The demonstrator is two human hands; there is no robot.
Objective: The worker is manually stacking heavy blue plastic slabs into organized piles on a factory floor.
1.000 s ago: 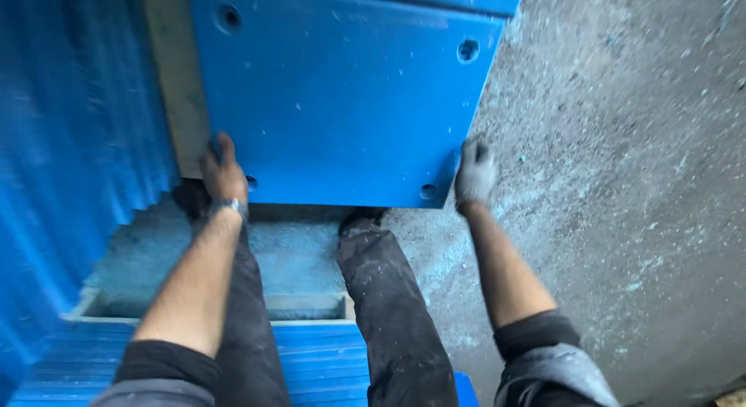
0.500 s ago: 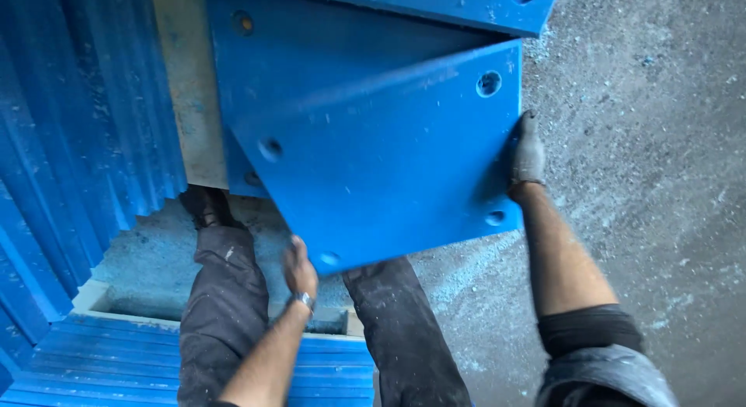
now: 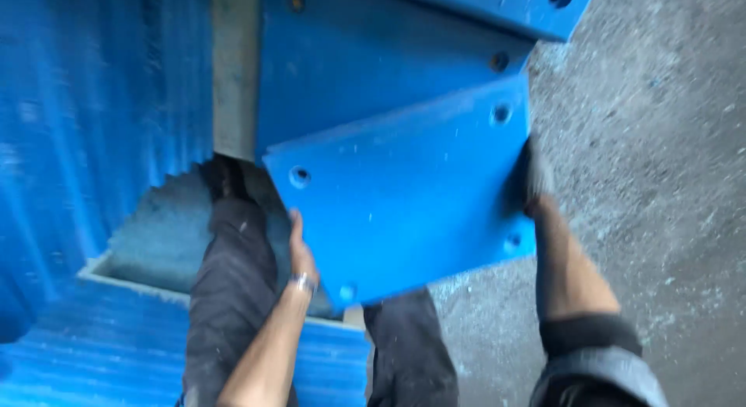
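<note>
blue drilled plastic plate (image 3: 412, 197) gripped at opposite edges by left hand (image 3: 301, 255) and right hand (image 3: 532, 178); keep it level above the stack (image 3: 373, 73).

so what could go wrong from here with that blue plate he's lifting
1. The blue plate is tilted and gripped only at two edges, by the left hand and the right hand; it could slip.
2. The person's legs stand right under its lower corner, so a drop may hit them.
3. The left hand is bare on the edge and the stacked blue plates lie close behind, so fingers could get pinched.
</note>
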